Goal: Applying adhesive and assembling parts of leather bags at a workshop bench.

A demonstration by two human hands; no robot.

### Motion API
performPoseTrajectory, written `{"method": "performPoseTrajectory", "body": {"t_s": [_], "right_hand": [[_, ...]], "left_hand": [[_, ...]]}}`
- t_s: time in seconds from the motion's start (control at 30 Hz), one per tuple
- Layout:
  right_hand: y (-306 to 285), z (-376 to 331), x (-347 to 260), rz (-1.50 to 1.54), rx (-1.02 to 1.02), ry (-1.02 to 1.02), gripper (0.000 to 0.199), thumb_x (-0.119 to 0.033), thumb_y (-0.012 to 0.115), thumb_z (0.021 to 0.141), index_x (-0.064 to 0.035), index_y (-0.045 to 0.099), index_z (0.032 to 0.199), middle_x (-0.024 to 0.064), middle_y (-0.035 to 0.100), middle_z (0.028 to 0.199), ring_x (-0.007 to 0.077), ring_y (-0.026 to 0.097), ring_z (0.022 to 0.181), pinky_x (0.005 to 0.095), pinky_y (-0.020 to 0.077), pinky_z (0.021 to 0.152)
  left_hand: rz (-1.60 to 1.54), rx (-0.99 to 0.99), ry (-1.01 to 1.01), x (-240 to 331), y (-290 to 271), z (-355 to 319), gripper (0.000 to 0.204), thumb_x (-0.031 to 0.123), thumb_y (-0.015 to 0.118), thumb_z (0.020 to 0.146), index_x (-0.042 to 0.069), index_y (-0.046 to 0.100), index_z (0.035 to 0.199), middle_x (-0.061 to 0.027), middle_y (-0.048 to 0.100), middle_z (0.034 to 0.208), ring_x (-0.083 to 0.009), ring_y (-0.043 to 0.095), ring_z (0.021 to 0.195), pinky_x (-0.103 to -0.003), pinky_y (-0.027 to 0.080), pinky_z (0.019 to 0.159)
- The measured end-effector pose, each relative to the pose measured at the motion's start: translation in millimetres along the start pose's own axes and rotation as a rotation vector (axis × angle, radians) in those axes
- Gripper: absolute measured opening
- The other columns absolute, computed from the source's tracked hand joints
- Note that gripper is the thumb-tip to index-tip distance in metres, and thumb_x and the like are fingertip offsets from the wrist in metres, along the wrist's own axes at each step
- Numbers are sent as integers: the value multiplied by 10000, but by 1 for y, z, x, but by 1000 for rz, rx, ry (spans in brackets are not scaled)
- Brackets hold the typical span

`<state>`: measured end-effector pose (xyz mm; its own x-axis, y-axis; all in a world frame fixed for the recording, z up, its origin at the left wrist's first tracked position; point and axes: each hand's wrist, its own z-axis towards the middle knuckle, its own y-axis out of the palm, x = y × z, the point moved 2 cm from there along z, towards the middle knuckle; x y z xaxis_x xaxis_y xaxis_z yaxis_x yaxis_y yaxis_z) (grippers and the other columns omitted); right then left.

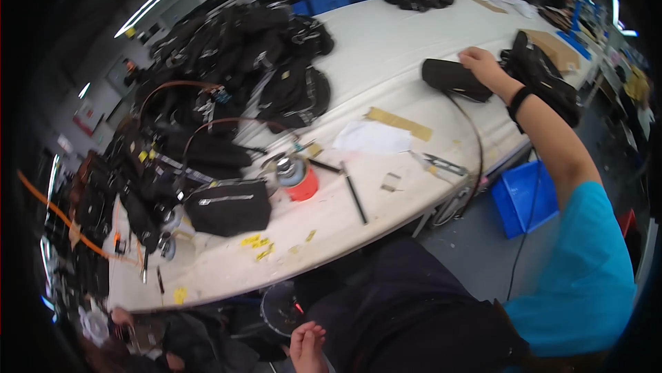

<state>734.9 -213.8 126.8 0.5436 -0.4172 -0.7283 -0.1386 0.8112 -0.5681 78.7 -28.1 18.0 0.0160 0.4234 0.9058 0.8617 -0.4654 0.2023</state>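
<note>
Hands: left hand [307, 345], bottom centre of the frame, resting low near the lap with fingers loosely curled, holding nothing that can be seen. Right hand [480, 64], upper right, arm stretched far across the table, fingers closed over the near end of a black pouch [452, 77].

Left of frame: heap of black bags and straps [227, 62] along the far-left table edge; one flat black bag with a silver zip [229, 205] lying apart, lower left.

Centre: red-based round tool holder [296, 176]; black rod [354, 195] lying beside it; white paper sheet [372, 137]; tan card strip [398, 123]; small metal snips [441, 164]; yellow tags [256, 242] on the white table [386, 48].

Right: black pouch at upper right, on the table surface, next to a larger black bag [545, 76]. A thin dark cord [476, 145] curves down from the pouch toward the table's near edge. Blue bin [520, 197] on the floor below.

Handling note: the reach is long and the grip sits on one end only; a fuller grasp nearer the pouch's middle, with the cord kept free of the snips, would likely bring it across cleanly.
</note>
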Motion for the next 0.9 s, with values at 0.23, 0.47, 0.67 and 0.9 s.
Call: {"method": "performPoseTrajectory", "body": {"t_s": [0.23,0.47,0.67,0.9], "right_hand": [[97,-75,-161,392,-520,-10,232,-278,567,919,-61,634,965,-18,604,877,56,526,819,208,424,743],[247,-160,-301,471,-1080,-355,255,-239,629,879,-8,628,988,38,628,864,110,579,815,262,464,765],[365,-166,-361,73,-705,-599,456,-348,643,827,4,581,1110,173,566,1140,305,530,1083,376,434,911],[426,-144,-376,-366,-807,-394,542,-388,683,765,-2,570,1128,155,610,1137,310,570,1100,449,442,908]], "left_hand": [[-21,-106,-11,-12,4,24,195,124,490,962,22,573,1107,-52,623,996,-113,585,932,-233,438,814],[-60,-47,-24,-22,-25,18,196,117,489,959,18,572,1107,-53,620,1009,-119,581,947,-238,435,823],[-108,54,-10,-26,-57,5,207,134,498,957,12,570,1107,-56,623,999,-119,584,938,-241,437,820],[-237,158,-33,-23,-89,-7,203,135,496,952,15,562,1102,-60,617,982,-138,584,905,-253,443,804]]}}
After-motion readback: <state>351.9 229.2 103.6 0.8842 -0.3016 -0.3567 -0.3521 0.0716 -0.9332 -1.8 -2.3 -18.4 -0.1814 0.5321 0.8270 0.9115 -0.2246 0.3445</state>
